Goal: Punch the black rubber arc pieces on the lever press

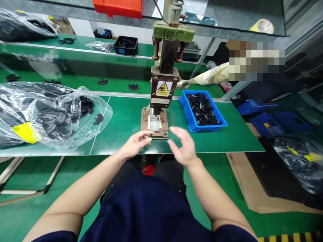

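Observation:
My left hand (137,143) is closed, pinching a small black part (150,135) at the front left of the press base (145,125). Most of that part is hidden by the fingers. To the right of the base, my right hand (183,145) is held with thumb and fingers apart and nothing between them. Between and beyond the hands stands a bench press (165,79) with a yellow warning label. Beneath its ram lies a pale metal block (154,125) on the base.
A blue bin (186,112) of small black parts stands right of the press. On the left, a clear plastic bag (75,141) spills curved black pieces (51,117). Behind, a lower belt carries several curved parts (133,87). Another person's sleeved arm (214,74) reaches in behind the press.

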A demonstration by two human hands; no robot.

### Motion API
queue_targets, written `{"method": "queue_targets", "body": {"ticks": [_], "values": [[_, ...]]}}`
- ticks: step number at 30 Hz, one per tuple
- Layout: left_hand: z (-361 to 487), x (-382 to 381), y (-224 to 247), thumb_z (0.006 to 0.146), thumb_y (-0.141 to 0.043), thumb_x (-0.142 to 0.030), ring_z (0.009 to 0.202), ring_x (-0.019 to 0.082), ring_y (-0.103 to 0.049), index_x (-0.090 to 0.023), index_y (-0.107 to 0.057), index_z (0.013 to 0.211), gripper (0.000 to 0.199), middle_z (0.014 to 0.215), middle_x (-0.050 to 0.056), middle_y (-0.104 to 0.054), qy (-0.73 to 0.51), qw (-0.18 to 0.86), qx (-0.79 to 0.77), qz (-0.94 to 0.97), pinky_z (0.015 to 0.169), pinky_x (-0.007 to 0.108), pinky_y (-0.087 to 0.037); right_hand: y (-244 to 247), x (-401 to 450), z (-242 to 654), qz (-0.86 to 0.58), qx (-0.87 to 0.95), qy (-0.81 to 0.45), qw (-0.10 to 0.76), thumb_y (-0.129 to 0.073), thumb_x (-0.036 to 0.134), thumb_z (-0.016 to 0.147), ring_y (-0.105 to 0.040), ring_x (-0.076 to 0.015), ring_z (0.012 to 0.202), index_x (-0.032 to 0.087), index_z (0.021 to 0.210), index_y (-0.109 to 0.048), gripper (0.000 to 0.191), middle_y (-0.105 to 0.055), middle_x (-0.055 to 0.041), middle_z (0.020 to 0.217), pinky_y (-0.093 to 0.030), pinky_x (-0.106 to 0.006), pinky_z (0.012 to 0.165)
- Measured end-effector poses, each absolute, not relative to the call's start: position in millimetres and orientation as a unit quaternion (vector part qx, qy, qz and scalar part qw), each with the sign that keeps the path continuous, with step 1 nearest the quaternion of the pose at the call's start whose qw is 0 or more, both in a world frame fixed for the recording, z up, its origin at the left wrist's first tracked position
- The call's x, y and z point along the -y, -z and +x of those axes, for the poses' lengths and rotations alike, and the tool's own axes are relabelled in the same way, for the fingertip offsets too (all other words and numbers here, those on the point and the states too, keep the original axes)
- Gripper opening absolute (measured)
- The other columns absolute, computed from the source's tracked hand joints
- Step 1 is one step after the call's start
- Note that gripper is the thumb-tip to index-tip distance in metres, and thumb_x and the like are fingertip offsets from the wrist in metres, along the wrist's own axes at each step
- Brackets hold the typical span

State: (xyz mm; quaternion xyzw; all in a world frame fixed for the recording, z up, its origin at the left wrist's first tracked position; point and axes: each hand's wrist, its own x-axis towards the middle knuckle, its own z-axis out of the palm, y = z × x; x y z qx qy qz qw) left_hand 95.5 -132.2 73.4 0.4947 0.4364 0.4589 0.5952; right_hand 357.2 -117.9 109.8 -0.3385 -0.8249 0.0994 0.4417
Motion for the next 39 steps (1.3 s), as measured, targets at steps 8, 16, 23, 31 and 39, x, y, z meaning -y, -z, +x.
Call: {"method": "queue_targets", "body": {"ticks": [8,16,23,31,39], "values": [[80,37,-49,0.088,-0.079,-0.042,0.099,0.020,-0.077,-0.022,-0.059,0.104,0.033,0.104,0.007,-0.081,-0.570,0.409,-0.486,0.521,0.092,0.035,-0.058,-240,44,364,-0.220,0.691,-0.129,0.677,-0.061,0.060,0.096,-0.066,-0.0245,0.127,0.032,0.138,-0.055,0.051,-0.062,-0.0080,0.139,-0.058,-0.052,0.114],[86,19,-49,0.098,-0.067,-0.035,0.112,0.025,-0.073,-0.025,-0.078,0.103,0.015,0.115,0.005,-0.082,-0.381,0.201,-0.547,0.718,0.105,0.040,-0.055,-292,22,336,-0.169,0.727,-0.182,0.640,-0.066,0.061,0.095,-0.061,-0.0119,0.079,0.027,0.097,-0.059,0.034,-0.059,0.0010,0.091,-0.062,-0.037,0.092],[88,22,-56,0.097,-0.067,-0.032,0.112,0.024,-0.073,-0.023,-0.081,0.105,0.019,0.117,0.006,-0.081,-0.369,0.187,-0.539,0.733,0.107,0.038,-0.054,-257,57,344,-0.146,0.752,-0.202,0.611,-0.075,0.042,0.091,-0.060,-0.0141,0.080,0.025,0.077,-0.057,0.028,-0.059,0.0029,0.079,-0.057,-0.044,0.094],[116,39,-47,0.096,-0.066,-0.031,0.109,0.022,-0.075,-0.024,-0.076,0.112,0.020,0.116,0.003,-0.082,-0.451,0.223,-0.613,0.609,0.103,0.035,-0.056,-212,80,359,-0.116,0.807,-0.163,0.556,-0.076,0.025,0.083,-0.062,-0.0168,0.094,0.025,0.080,-0.060,0.017,-0.062,0.0023,0.084,-0.044,-0.055,0.121],[126,41,-49,0.090,-0.073,-0.027,0.106,0.025,-0.075,-0.022,-0.075,0.108,0.019,0.113,0.007,-0.082,-0.481,0.236,-0.621,0.572,0.100,0.041,-0.058,-200,75,362,-0.095,0.822,-0.151,0.540,-0.071,0.035,0.088,-0.063,-0.0191,0.102,0.026,0.084,-0.063,0.013,-0.066,-0.0009,0.092,-0.042,-0.057,0.123]]}}
